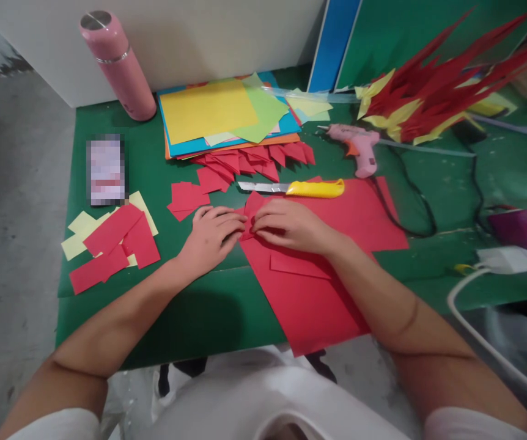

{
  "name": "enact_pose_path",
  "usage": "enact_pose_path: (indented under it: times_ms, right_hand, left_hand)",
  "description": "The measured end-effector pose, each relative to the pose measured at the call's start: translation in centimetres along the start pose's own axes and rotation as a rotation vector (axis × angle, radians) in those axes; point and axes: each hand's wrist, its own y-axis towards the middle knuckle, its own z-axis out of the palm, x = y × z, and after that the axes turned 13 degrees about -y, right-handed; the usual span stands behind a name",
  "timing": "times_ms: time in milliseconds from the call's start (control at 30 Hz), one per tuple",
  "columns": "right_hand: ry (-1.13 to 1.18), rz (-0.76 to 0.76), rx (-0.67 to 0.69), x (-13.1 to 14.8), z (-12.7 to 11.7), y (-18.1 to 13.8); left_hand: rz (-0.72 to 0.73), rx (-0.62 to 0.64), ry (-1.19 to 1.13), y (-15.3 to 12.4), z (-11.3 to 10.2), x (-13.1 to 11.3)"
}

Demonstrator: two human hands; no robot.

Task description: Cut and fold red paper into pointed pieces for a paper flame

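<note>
Between my two hands is a small folded piece of red paper (253, 200), partly hidden by the fingers. My left hand (213, 235) pinches its left side, fingers bent. From the right, my right hand (291, 225) grips the same piece with curled fingertips. Under the hands lie large red paper sheets (304, 305), one reaching past the table's front edge. A yellow utility knife (316, 188) with its blade out rests just beyond my right hand. Several folded red paper pieces (240, 162) sit in a row behind it, with more red pieces (187, 198) near my left hand.
At left are red and pale yellow paper strips (112, 241), a blurred-out phone (106, 170) and a pink thermos (123, 73). A coloured paper stack (208, 110) lies behind. To the right are a pink glue gun (357, 143), its cord, a red-yellow paper flower (419, 98) and a white plug (506, 260).
</note>
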Motion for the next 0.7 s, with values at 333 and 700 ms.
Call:
enact_pose_path:
  times_ms: [333, 700]
  right_hand:
    - [-0.001, -0.071, -0.032, -0.3, 0.0, 0.07]
    - [0.045, -0.035, -0.013, -0.37, 0.06, 0.1]
  left_hand:
    - [-0.057, -0.022, -0.059, 0.03, 0.2, 0.23]
    - [-0.067, -0.035, -0.052, 0.08, 0.32, 0.34]
